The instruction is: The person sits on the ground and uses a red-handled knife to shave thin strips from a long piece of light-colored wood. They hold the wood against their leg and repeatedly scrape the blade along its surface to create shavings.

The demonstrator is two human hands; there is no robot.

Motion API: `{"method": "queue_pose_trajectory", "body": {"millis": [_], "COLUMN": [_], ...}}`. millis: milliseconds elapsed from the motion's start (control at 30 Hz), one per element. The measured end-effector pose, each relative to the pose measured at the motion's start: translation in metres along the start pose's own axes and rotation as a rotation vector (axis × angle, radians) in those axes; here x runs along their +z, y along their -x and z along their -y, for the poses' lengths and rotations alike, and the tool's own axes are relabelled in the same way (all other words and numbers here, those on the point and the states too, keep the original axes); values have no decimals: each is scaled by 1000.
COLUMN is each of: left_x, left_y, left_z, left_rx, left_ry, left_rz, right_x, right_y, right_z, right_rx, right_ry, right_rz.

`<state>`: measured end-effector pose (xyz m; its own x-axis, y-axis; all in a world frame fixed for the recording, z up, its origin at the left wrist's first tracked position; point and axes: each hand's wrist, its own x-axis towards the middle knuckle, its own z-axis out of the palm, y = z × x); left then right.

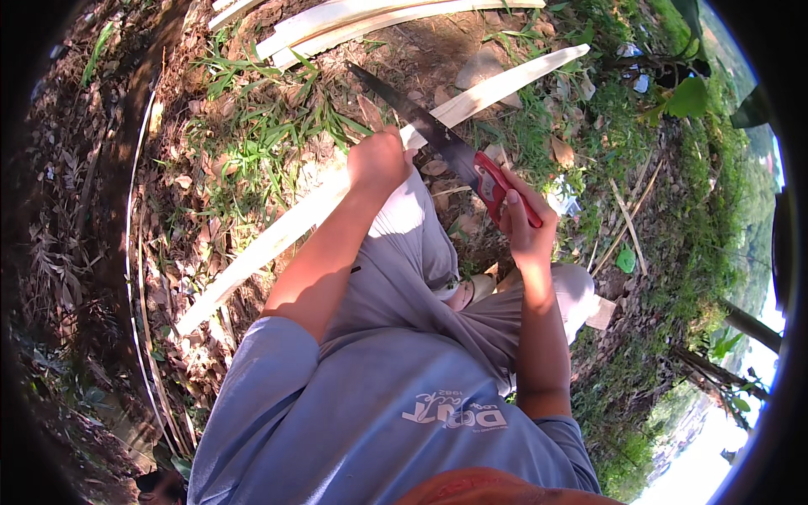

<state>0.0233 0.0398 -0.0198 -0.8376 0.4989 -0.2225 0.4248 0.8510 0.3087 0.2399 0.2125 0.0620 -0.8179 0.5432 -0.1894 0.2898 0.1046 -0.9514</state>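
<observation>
A hand saw with a dark blade and a red handle [497, 192] is in my right hand [528, 223], the fingers wrapped round the grip. Its blade [421, 123] lies across a long pale wooden strip [513, 82], slanting up to the left. My left hand [379, 162] is closed on that strip just left of the blade, above my knee. From there the strip [261, 248] runs down under my left forearm to the lower left. Whether the teeth have cut into the wood I cannot tell.
Several pale boards [362, 23] lie stacked on the ground ahead. Thin sticks [629, 220] lie crossed at the right, and long thin strips [133, 202] curve along the left. Grass [252, 118], dry leaves and a flat stone [481, 67] cover the ground in front.
</observation>
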Motion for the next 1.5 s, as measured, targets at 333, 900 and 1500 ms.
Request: {"method": "queue_pose_trajectory", "body": {"millis": [333, 900, 1500], "left_x": [-14, -9, -18], "left_y": [-3, -2, -13], "left_z": [6, 8, 11], "left_rx": [-35, -56, -21], "left_ry": [62, 124, 105], "left_rz": [111, 72, 175], "right_x": [-72, 25, 50], "right_y": [125, 21, -10], "right_z": [11, 1, 4], "right_rx": [-166, -138, -178], "right_ry": [259, 105, 128], "right_rz": [-60, -10, 0]}}
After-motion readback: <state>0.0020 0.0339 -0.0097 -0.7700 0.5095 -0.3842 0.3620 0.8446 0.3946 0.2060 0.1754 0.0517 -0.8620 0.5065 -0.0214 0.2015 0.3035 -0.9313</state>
